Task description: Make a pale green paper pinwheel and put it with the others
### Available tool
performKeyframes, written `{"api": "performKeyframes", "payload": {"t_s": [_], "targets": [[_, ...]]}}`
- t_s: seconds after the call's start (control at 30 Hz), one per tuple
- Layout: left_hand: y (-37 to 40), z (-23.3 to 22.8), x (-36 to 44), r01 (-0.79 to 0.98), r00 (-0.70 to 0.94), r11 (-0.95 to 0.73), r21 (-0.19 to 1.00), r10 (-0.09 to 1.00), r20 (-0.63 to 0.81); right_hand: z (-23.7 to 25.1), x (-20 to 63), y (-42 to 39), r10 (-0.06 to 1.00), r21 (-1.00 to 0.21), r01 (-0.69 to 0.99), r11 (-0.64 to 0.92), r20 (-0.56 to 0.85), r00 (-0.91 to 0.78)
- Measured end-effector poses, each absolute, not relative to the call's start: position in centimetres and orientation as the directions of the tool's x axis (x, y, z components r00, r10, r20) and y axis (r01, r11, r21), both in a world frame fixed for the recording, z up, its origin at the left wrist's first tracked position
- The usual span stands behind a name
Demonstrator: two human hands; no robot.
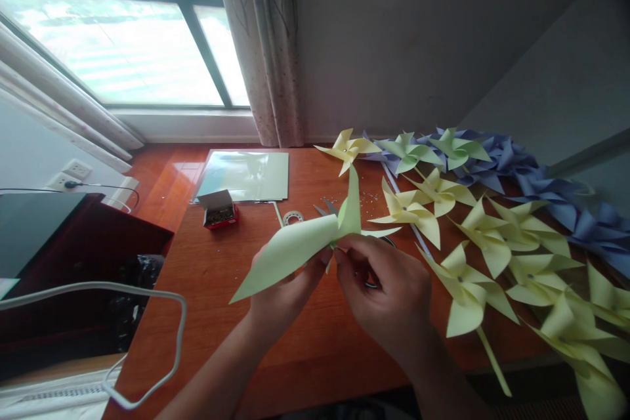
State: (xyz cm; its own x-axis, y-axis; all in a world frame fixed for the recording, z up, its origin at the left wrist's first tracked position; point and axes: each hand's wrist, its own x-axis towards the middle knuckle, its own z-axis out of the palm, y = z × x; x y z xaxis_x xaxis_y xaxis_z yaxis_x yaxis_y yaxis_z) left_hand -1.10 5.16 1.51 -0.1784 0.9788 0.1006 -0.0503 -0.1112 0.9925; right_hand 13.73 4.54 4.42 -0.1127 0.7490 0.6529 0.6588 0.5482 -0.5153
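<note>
A light green paper pinwheel (295, 243) is held up over the table, seen edge-on with one blade pointing up and another reaching to the lower left. My left hand (288, 289) grips it from beneath, its fingers partly hidden behind the large blade. At the pinwheel's centre, my right hand (386, 279) pinches with thumb and forefinger close to the left thumb; whatever small part lies between those fingertips is too hidden to make out. Behind the pinwheel, scissors (327, 207) lie on the table, partly covered by it. A roll of tape (294, 217) rests beside them.
Yellow pinwheels (460, 279), green ones (407, 152) and blue-purple ones (506, 161) crowd the table's right side. A small open box (220, 211) of fasteners stands at the left, before a stack of paper sheets (251, 174). A white cable (180, 335) loops at the left edge.
</note>
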Motion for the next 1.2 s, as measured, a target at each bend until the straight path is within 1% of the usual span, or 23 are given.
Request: {"api": "performKeyframes", "payload": {"t_s": [0.17,0.27,0.47,0.67,0.8,0.93,1.0,1.07,1.2], "targets": [[5.2,1.3,-1.1,-0.106,-0.193,-0.077,0.991,0.98,0.056,4.7,14.1,4.5,0.738,-0.476,0.675,0.563,0.657,-0.152],[5.2,1.2,-1.1,-0.102,-0.206,-0.094,0.99,0.976,0.071,4.8,14.1,4.6,0.738,-0.474,0.664,0.578,0.651,-0.177],[5.2,0.8,-1.4,-0.095,-0.117,-0.081,0.992,0.991,0.07,5.0,14.2,4.8,0.751,-0.506,0.648,0.569,0.64,-0.16],[5.4,0.4,-1.5,0.009,-0.096,-0.197,0.98,0.976,0.197,4.9,14.2,4.9,0.733,-0.479,0.671,0.565,0.665,-0.143],[5.4,0.4,-1.6,0.077,-0.075,-0.22,0.973,0.971,0.225,4.7,14.0,4.8,0.71,-0.441,0.691,0.572,0.688,-0.148],[5.4,0.5,-1.7,0.129,-0.077,-0.254,0.958,0.961,0.265,4.4,13.7,4.7,0.704,-0.438,0.711,0.55,0.702,-0.112],[5.5,0.6,-1.7,0.156,-0.066,-0.275,0.949,0.955,0.288,4.2,13.4,4.6,0.702,-0.45,0.719,0.53,0.709,-0.074],[5.5,0.7,-1.7,0.18,-0.062,-0.296,0.938,0.948,0.312,3.9,13.1,4.4,0.711,-0.487,0.714,0.503,0.703,-0.021],[5.4,0.9,-1.8,0.221,-0.052,-0.329,0.918,0.936,0.348,3.5,12.1,4.0,0.774,-0.64,0.636,0.431,0.625,0.104]]}}
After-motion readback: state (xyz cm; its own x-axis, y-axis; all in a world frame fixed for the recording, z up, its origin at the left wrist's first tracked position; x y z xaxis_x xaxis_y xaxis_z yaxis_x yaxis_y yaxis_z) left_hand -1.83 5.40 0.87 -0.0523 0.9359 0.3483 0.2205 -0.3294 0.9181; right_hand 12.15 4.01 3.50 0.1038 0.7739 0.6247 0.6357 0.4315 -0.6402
